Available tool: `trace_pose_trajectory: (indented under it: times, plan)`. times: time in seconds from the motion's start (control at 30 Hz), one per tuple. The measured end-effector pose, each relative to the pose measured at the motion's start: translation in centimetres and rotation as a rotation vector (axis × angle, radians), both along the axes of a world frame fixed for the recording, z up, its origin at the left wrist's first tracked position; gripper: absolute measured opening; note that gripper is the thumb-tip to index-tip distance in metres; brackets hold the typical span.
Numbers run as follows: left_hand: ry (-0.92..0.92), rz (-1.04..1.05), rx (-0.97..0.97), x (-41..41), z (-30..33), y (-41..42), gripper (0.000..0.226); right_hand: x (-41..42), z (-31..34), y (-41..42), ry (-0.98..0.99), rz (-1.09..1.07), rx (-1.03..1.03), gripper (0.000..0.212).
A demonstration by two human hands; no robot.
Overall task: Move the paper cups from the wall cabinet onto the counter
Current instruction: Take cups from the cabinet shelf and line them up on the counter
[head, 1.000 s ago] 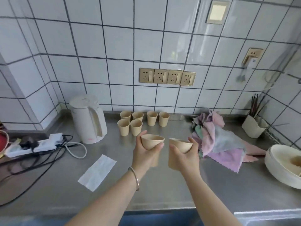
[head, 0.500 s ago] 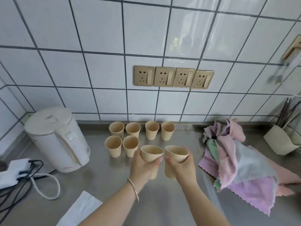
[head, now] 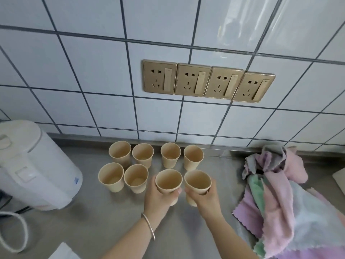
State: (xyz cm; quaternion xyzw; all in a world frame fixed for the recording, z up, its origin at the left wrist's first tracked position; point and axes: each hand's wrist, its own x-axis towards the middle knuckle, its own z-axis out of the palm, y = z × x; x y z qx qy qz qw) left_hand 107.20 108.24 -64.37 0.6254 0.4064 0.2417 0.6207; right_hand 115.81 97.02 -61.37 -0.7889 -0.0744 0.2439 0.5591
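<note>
Several tan paper cups stand upright on the steel counter (head: 97, 219) in two rows near the tiled wall, among them a back-row cup (head: 119, 152) and a front-row cup (head: 111, 176). My left hand (head: 158, 198) grips a paper cup (head: 168, 181) at the right end of the front row. My right hand (head: 206, 198) grips another paper cup (head: 197, 182) beside it. Both held cups are upright and low, at or just above the counter; I cannot tell whether they touch it. The wall cabinet is out of view.
A white electric kettle (head: 35, 165) stands at the left with a white cord (head: 13, 232) looping below it. A heap of pink, grey and green cloths (head: 276, 199) lies at the right. Four gold wall sockets (head: 207, 81) sit above the cups. A white paper sheet (head: 63, 252) lies at the bottom edge.
Both hands carried their cups forward and down toward the rows of cups near the wall. The view moved closer to the wall and counter.
</note>
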Motion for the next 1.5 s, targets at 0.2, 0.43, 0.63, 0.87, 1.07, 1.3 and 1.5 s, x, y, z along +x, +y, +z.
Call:
trace_pose_trajectory:
  times: [0.2,0.43,0.63,0.87,1.07,1.3,1.5]
  plan:
    - [-0.025,0.038,0.056,1.7,-2.0,0.8,0.067,1.5,-1.8,1.0,-0.014,0.007,-0.063,0.057]
    - [-0.009,0.093,0.079,2.8,-3.1,1.4,0.078,2.5,-2.7,2.0,-0.06,0.051,-0.141,0.059]
    - [0.009,0.119,0.102,3.0,-4.1,1.4,0.072,2.7,-3.5,1.8,-0.081,0.017,-0.156,0.059]
    - [0.04,0.107,0.107,3.1,-4.3,0.9,0.08,2.6,-4.5,1.3,-0.083,0.025,-0.154,0.066]
    - [0.074,0.044,0.023,2.0,-4.1,0.0,0.096,2.4,-5.4,0.3,-0.102,0.017,-0.256,0.066]
    - [0.248,0.02,-0.056,-0.5,-1.7,-0.9,0.1,0.2,-4.2,-1.0,-0.092,0.006,-0.365,0.067]
    - [0.283,-0.014,-0.119,-3.5,0.7,-2.6,0.086,-3.6,-2.2,-2.4,-0.007,-0.064,-0.4,0.064]
